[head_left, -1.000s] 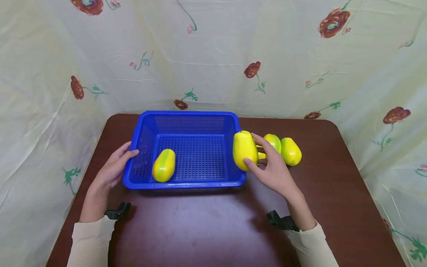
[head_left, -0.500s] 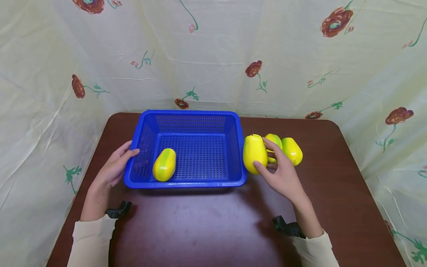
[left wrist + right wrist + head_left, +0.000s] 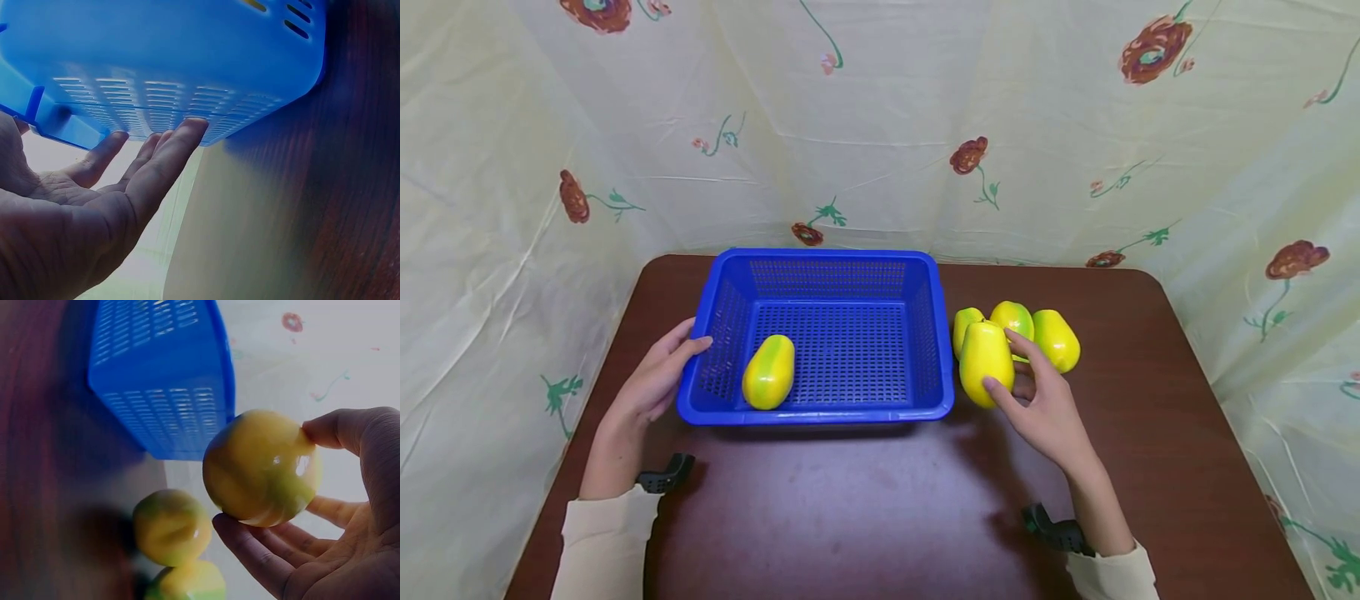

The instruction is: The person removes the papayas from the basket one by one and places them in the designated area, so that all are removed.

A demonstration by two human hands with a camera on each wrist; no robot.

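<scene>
My left hand [image 3: 658, 371] grips the left side of a blue plastic basket [image 3: 816, 415], thumb over the rim. In the left wrist view its fingers [image 3: 159, 165] lie against the slotted outer wall. One yellow-green papaya [image 3: 769, 372] lies inside the basket, near its front left. My right hand [image 3: 1045, 408] holds another yellow papaya [image 3: 987, 364] upright between thumb and fingers, just outside the basket's right end. The right wrist view shows this held papaya [image 3: 259, 469] from its rounded end, raised above the table.
Behind the held fruit, a papaya [image 3: 966, 325], a second papaya [image 3: 1013, 321] and a third papaya [image 3: 1056, 342] sit close together on the brown table [image 3: 835, 517]. A flowered curtain [image 3: 880, 125] hangs along the table's back and sides.
My right hand has carried its papaya from over the basket's right rim rightward and nearer to me, uncovering a papaya behind it. The left hand and basket have stayed in place.
</scene>
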